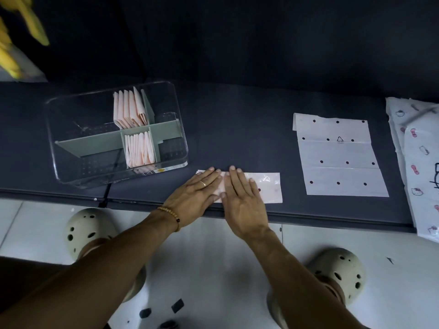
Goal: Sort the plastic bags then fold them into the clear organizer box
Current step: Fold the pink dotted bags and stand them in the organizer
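While we read the scene from left to right, the clear organizer box [71,138] comes first, sitting on the dark tabletop [237,129] with grey dividers [95,144] splitting it into compartments. Two of those compartments already hold folded pink bags [129,110], standing on edge in tidy rows, one set behind the cross divider and one set in front of it; the compartments to the left look bare, so we judge the task partly done. Just right of the box, near the front edge of the tabletop, our left hand [194,193] and right hand [242,198] lie flat and open, palms down, pressing a folded strip of bag [268,188] rather than gripping it. That strip lies with its long axis running left to right, along the tabletop's edge, and its free end points right, beyond our fingers. We take this as a fold being smoothed, with further folds probably needed before it fits a compartment. Further right, a dotted bag [339,153] lies open and creased, its long axis running away from us. At the far right a pile of cartoon-printed bags [418,162] waits unfolded.
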{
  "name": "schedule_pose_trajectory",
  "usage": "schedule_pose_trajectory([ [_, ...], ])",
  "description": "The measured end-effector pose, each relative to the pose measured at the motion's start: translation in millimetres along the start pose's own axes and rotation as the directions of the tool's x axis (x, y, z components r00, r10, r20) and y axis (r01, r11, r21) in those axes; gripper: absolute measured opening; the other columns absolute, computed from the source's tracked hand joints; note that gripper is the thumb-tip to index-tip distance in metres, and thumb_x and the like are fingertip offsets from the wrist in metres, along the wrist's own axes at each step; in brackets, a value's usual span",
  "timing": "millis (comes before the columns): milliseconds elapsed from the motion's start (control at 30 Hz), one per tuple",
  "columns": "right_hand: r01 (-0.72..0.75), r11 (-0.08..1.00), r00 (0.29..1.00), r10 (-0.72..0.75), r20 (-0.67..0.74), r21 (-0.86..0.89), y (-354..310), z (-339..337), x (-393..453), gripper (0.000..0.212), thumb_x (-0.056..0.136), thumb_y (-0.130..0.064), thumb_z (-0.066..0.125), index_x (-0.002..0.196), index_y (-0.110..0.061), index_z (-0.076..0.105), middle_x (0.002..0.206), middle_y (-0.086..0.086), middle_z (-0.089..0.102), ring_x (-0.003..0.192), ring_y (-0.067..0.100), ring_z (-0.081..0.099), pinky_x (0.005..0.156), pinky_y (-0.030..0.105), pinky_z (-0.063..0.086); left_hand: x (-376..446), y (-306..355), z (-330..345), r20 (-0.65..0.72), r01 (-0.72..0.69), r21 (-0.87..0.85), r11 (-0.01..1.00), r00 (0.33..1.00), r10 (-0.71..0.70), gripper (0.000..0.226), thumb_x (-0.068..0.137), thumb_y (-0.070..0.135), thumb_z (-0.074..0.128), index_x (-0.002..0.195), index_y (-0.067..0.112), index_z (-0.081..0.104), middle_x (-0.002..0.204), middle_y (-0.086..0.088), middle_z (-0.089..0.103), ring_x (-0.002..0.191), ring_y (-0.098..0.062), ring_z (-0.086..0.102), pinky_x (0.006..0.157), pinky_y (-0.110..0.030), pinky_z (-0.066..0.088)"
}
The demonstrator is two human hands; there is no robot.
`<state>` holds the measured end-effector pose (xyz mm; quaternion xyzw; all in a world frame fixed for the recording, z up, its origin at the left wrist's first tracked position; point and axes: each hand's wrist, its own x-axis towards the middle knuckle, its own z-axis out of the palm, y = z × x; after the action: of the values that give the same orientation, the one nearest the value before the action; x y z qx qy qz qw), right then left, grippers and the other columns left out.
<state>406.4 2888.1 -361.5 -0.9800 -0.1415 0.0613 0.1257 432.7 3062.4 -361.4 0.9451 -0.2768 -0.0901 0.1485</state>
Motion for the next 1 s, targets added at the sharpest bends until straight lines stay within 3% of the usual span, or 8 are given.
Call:
schedule_pose_trajectory([
  [133,-0.023,0.999,1.0,0.023,0.006,-0.048,50.5,-13.1,-15.7,0.057,0.101,-0.037,0.016,0.151,-0.009,0.024,0.158,0.005,0.019,0.147,0.021,0.014,0.119,0.039,0.009,1.4,-3.3,1.8,0.011,-0.002,0.033,0.999,1.0,0.002,0.055,0.101,0.033,0.035,0.15,0.013,0.017,0.158,0.003,0.008,0.141,-0.005,-0.009,0.116,-0.021,-0.005],
  [267,-0.112,0.984,0.985,0.128,0.112,-0.142,103.3,-29.9,-35.0,0.06,0.1,-0.043,0.003,0.154,-0.016,0.007,0.161,-0.001,0.001,0.147,0.013,-0.008,0.118,0.034,-0.004,1.3,-0.8,1.5,0.013,0.01,0.037,0.999,1.0,-0.011,0.056,0.102,0.035,0.032,0.151,0.016,0.014,0.158,0.006,0.006,0.139,-0.001,-0.012,0.113,-0.017,-0.011],
  [367,-0.156,0.973,0.986,0.163,0.026,-0.173,94.6,-40.0,-34.5,0.053,0.101,-0.031,0.032,0.149,-0.009,0.028,0.158,0.012,0.022,0.146,0.03,0.018,0.118,0.042,0.017,-1.6,6.8,0.7,-0.039,0.064,0.021,0.998,0.997,-0.063,0.054,0.101,0.034,0.035,0.15,0.016,0.02,0.158,0.005,0.014,0.144,-0.005,0.002,0.113,-0.017,-0.007],
  [467,-0.056,0.987,0.985,0.03,-0.171,-0.15,60.9,-39.5,-27.3,0.033,0.085,-0.019,0.063,0.116,-0.008,0.063,0.116,0.014,0.06,0.098,0.033,0.058,0.081,0.041,0.048,-7.5,18.8,-0.5,-0.105,0.134,0.054,0.99,0.986,-0.128,0.052,0.099,0.034,0.043,0.145,0.012,0.035,0.154,-0.002,0.029,0.143,-0.017,0.024,0.116,-0.029,0.013],
  [533,0.001,0.988,0.986,-0.026,-0.162,-0.156,42.1,-36.1,-24.2,0.022,0.082,-0.019,0.067,0.102,-0.01,0.069,0.101,0.009,0.063,0.088,0.029,0.06,0.075,0.039,0.048,-14.3,26.8,-2.4,-0.146,0.159,0.112,0.981,0.979,-0.142,0.05,0.094,0.035,0.052,0.135,0.008,0.05,0.144,-0.009,0.046,0.132,-0.026,0.042,0.11,-0.04,0.03],
  [633,-0.026,0.989,0.989,0.004,-0.15,-0.147,36.3,-34.2,-24.5,0.026,0.08,-0.017,0.069,0.105,-0.009,0.07,0.106,0.01,0.066,0.097,0.029,0.063,0.093,0.046,0.047,-30.0,28.8,-4.0,-0.092,0.102,0.131,0.986,0.992,-0.09,0.06,0.083,0.047,0.059,0.131,0.011,0.054,0.138,-0.01,0.05,0.121,-0.03,0.05,0.101,-0.044,0.04],
  [800,-0.024,0.991,0.984,0.001,-0.176,-0.131,39.5,-40.2,-22.3,0.031,0.076,-0.012,0.069,0.106,-0.008,0.07,0.108,0.009,0.066,0.1,0.03,0.063,0.097,0.047,0.044,-40.8,20.8,-9.0,-0.164,-0.064,0.15,0.987,0.983,0.088,0.041,0.078,0.02,0.074,0.118,0.019,0.066,0.124,-0.003,0.063,0.113,-0.03,0.058,0.089,-0.042,0.052],
  [1000,0.052,0.988,0.993,-0.035,-0.114,0.148,5.9,-38.6,-15.1,0.013,0.083,-0.02,0.065,0.092,-0.013,0.07,0.092,0.002,0.069,0.086,0.024,0.062,0.076,0.035,0.049,-18.6,37.0,-21.5,-0.171,0.124,-0.074,0.99,0.976,-0.135,0.029,0.097,0.035,0.045,0.101,0.018,0.068,0.093,0.001,0.064,0.089,-0.02,0.051,0.073,-0.038,0.05],
])
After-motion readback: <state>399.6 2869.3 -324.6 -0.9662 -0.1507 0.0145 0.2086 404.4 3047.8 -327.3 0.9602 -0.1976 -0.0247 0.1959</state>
